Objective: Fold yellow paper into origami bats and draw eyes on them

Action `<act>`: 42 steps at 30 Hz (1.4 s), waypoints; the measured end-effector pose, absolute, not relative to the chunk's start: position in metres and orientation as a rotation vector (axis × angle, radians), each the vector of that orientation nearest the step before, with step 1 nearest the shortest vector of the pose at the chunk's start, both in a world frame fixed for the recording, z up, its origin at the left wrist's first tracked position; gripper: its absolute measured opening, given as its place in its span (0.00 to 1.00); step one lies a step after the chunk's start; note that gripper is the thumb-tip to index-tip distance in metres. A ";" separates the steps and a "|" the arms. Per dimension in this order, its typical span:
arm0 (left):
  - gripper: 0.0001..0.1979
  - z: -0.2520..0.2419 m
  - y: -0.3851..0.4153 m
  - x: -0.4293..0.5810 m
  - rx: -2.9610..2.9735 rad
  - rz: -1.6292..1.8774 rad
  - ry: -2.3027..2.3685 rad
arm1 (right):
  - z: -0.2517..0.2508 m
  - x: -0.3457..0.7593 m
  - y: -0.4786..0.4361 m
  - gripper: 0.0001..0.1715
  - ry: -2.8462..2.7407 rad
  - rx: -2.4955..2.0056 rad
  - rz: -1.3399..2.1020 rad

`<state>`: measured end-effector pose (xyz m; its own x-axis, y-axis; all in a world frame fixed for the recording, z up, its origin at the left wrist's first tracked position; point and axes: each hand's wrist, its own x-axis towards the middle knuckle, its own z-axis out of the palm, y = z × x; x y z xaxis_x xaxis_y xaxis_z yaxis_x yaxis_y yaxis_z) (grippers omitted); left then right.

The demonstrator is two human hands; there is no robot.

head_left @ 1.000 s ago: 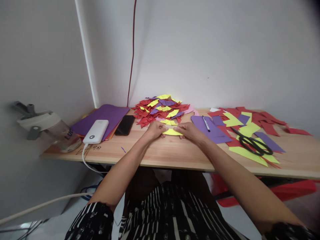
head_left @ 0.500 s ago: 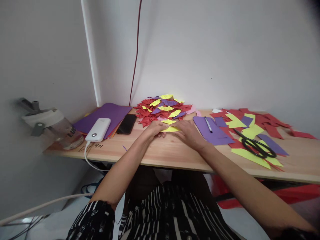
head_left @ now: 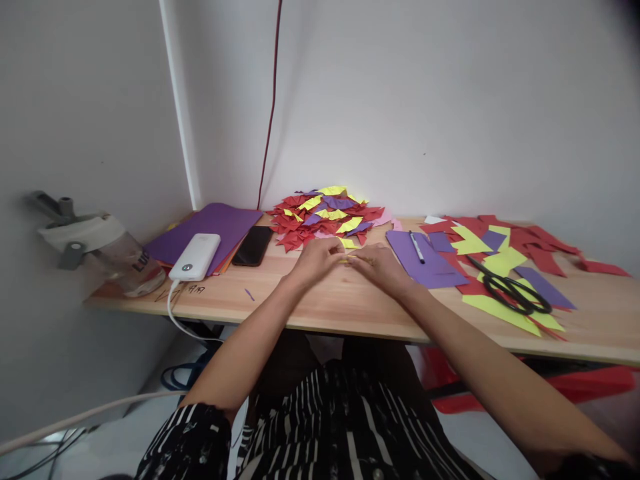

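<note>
My left hand (head_left: 319, 260) and my right hand (head_left: 379, 265) meet over the middle of the table, fingers closed and pinching a small yellow piece of paper (head_left: 349, 259). Only a thin edge of it shows between the fingertips; the fingers cover the rest. Just behind the hands lies a heap of folded paper pieces (head_left: 327, 217) in red, yellow, purple and pink. Right of my right hand is a stack of purple paper (head_left: 405, 257) with a pen (head_left: 417, 248) on it.
Black-handled scissors (head_left: 513, 290) rest on loose red, yellow and purple paper cuttings (head_left: 505, 260) at the right. To the left are a black phone (head_left: 253, 246), a white power bank (head_left: 196, 257) with its cable on purple sheets (head_left: 220, 220), and a clear bottle (head_left: 127, 263).
The yellow paper lay broad and visible under my fingers; now it shows only as a narrow edge. My hands have turned inward, fingers more bent and closer together.
</note>
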<state>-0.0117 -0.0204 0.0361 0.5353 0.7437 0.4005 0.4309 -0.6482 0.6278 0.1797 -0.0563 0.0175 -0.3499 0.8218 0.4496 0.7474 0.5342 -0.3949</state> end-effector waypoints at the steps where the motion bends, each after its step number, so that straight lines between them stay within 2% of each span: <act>1: 0.07 0.034 -0.021 -0.012 2.355 0.906 0.952 | 0.019 0.179 -0.057 0.21 -2.159 -1.268 0.189; 10: 0.09 0.023 -0.018 -0.010 2.454 0.860 0.894 | 0.018 0.178 -0.058 0.23 -2.134 -1.256 0.382; 15: 0.08 0.024 -0.019 -0.011 2.418 0.852 0.901 | 0.019 0.177 -0.059 0.19 -2.081 -1.250 0.477; 23: 0.07 0.024 -0.013 -0.012 2.330 0.815 0.933 | 0.014 0.181 -0.054 0.20 -2.073 -1.227 0.637; 34: 0.07 0.025 -0.016 -0.009 2.302 0.781 0.922 | 0.016 0.182 -0.055 0.16 -2.048 -1.258 0.618; 42: 0.07 0.024 -0.013 -0.011 2.311 0.774 0.963 | 0.016 0.183 -0.053 0.20 -2.034 -1.304 0.619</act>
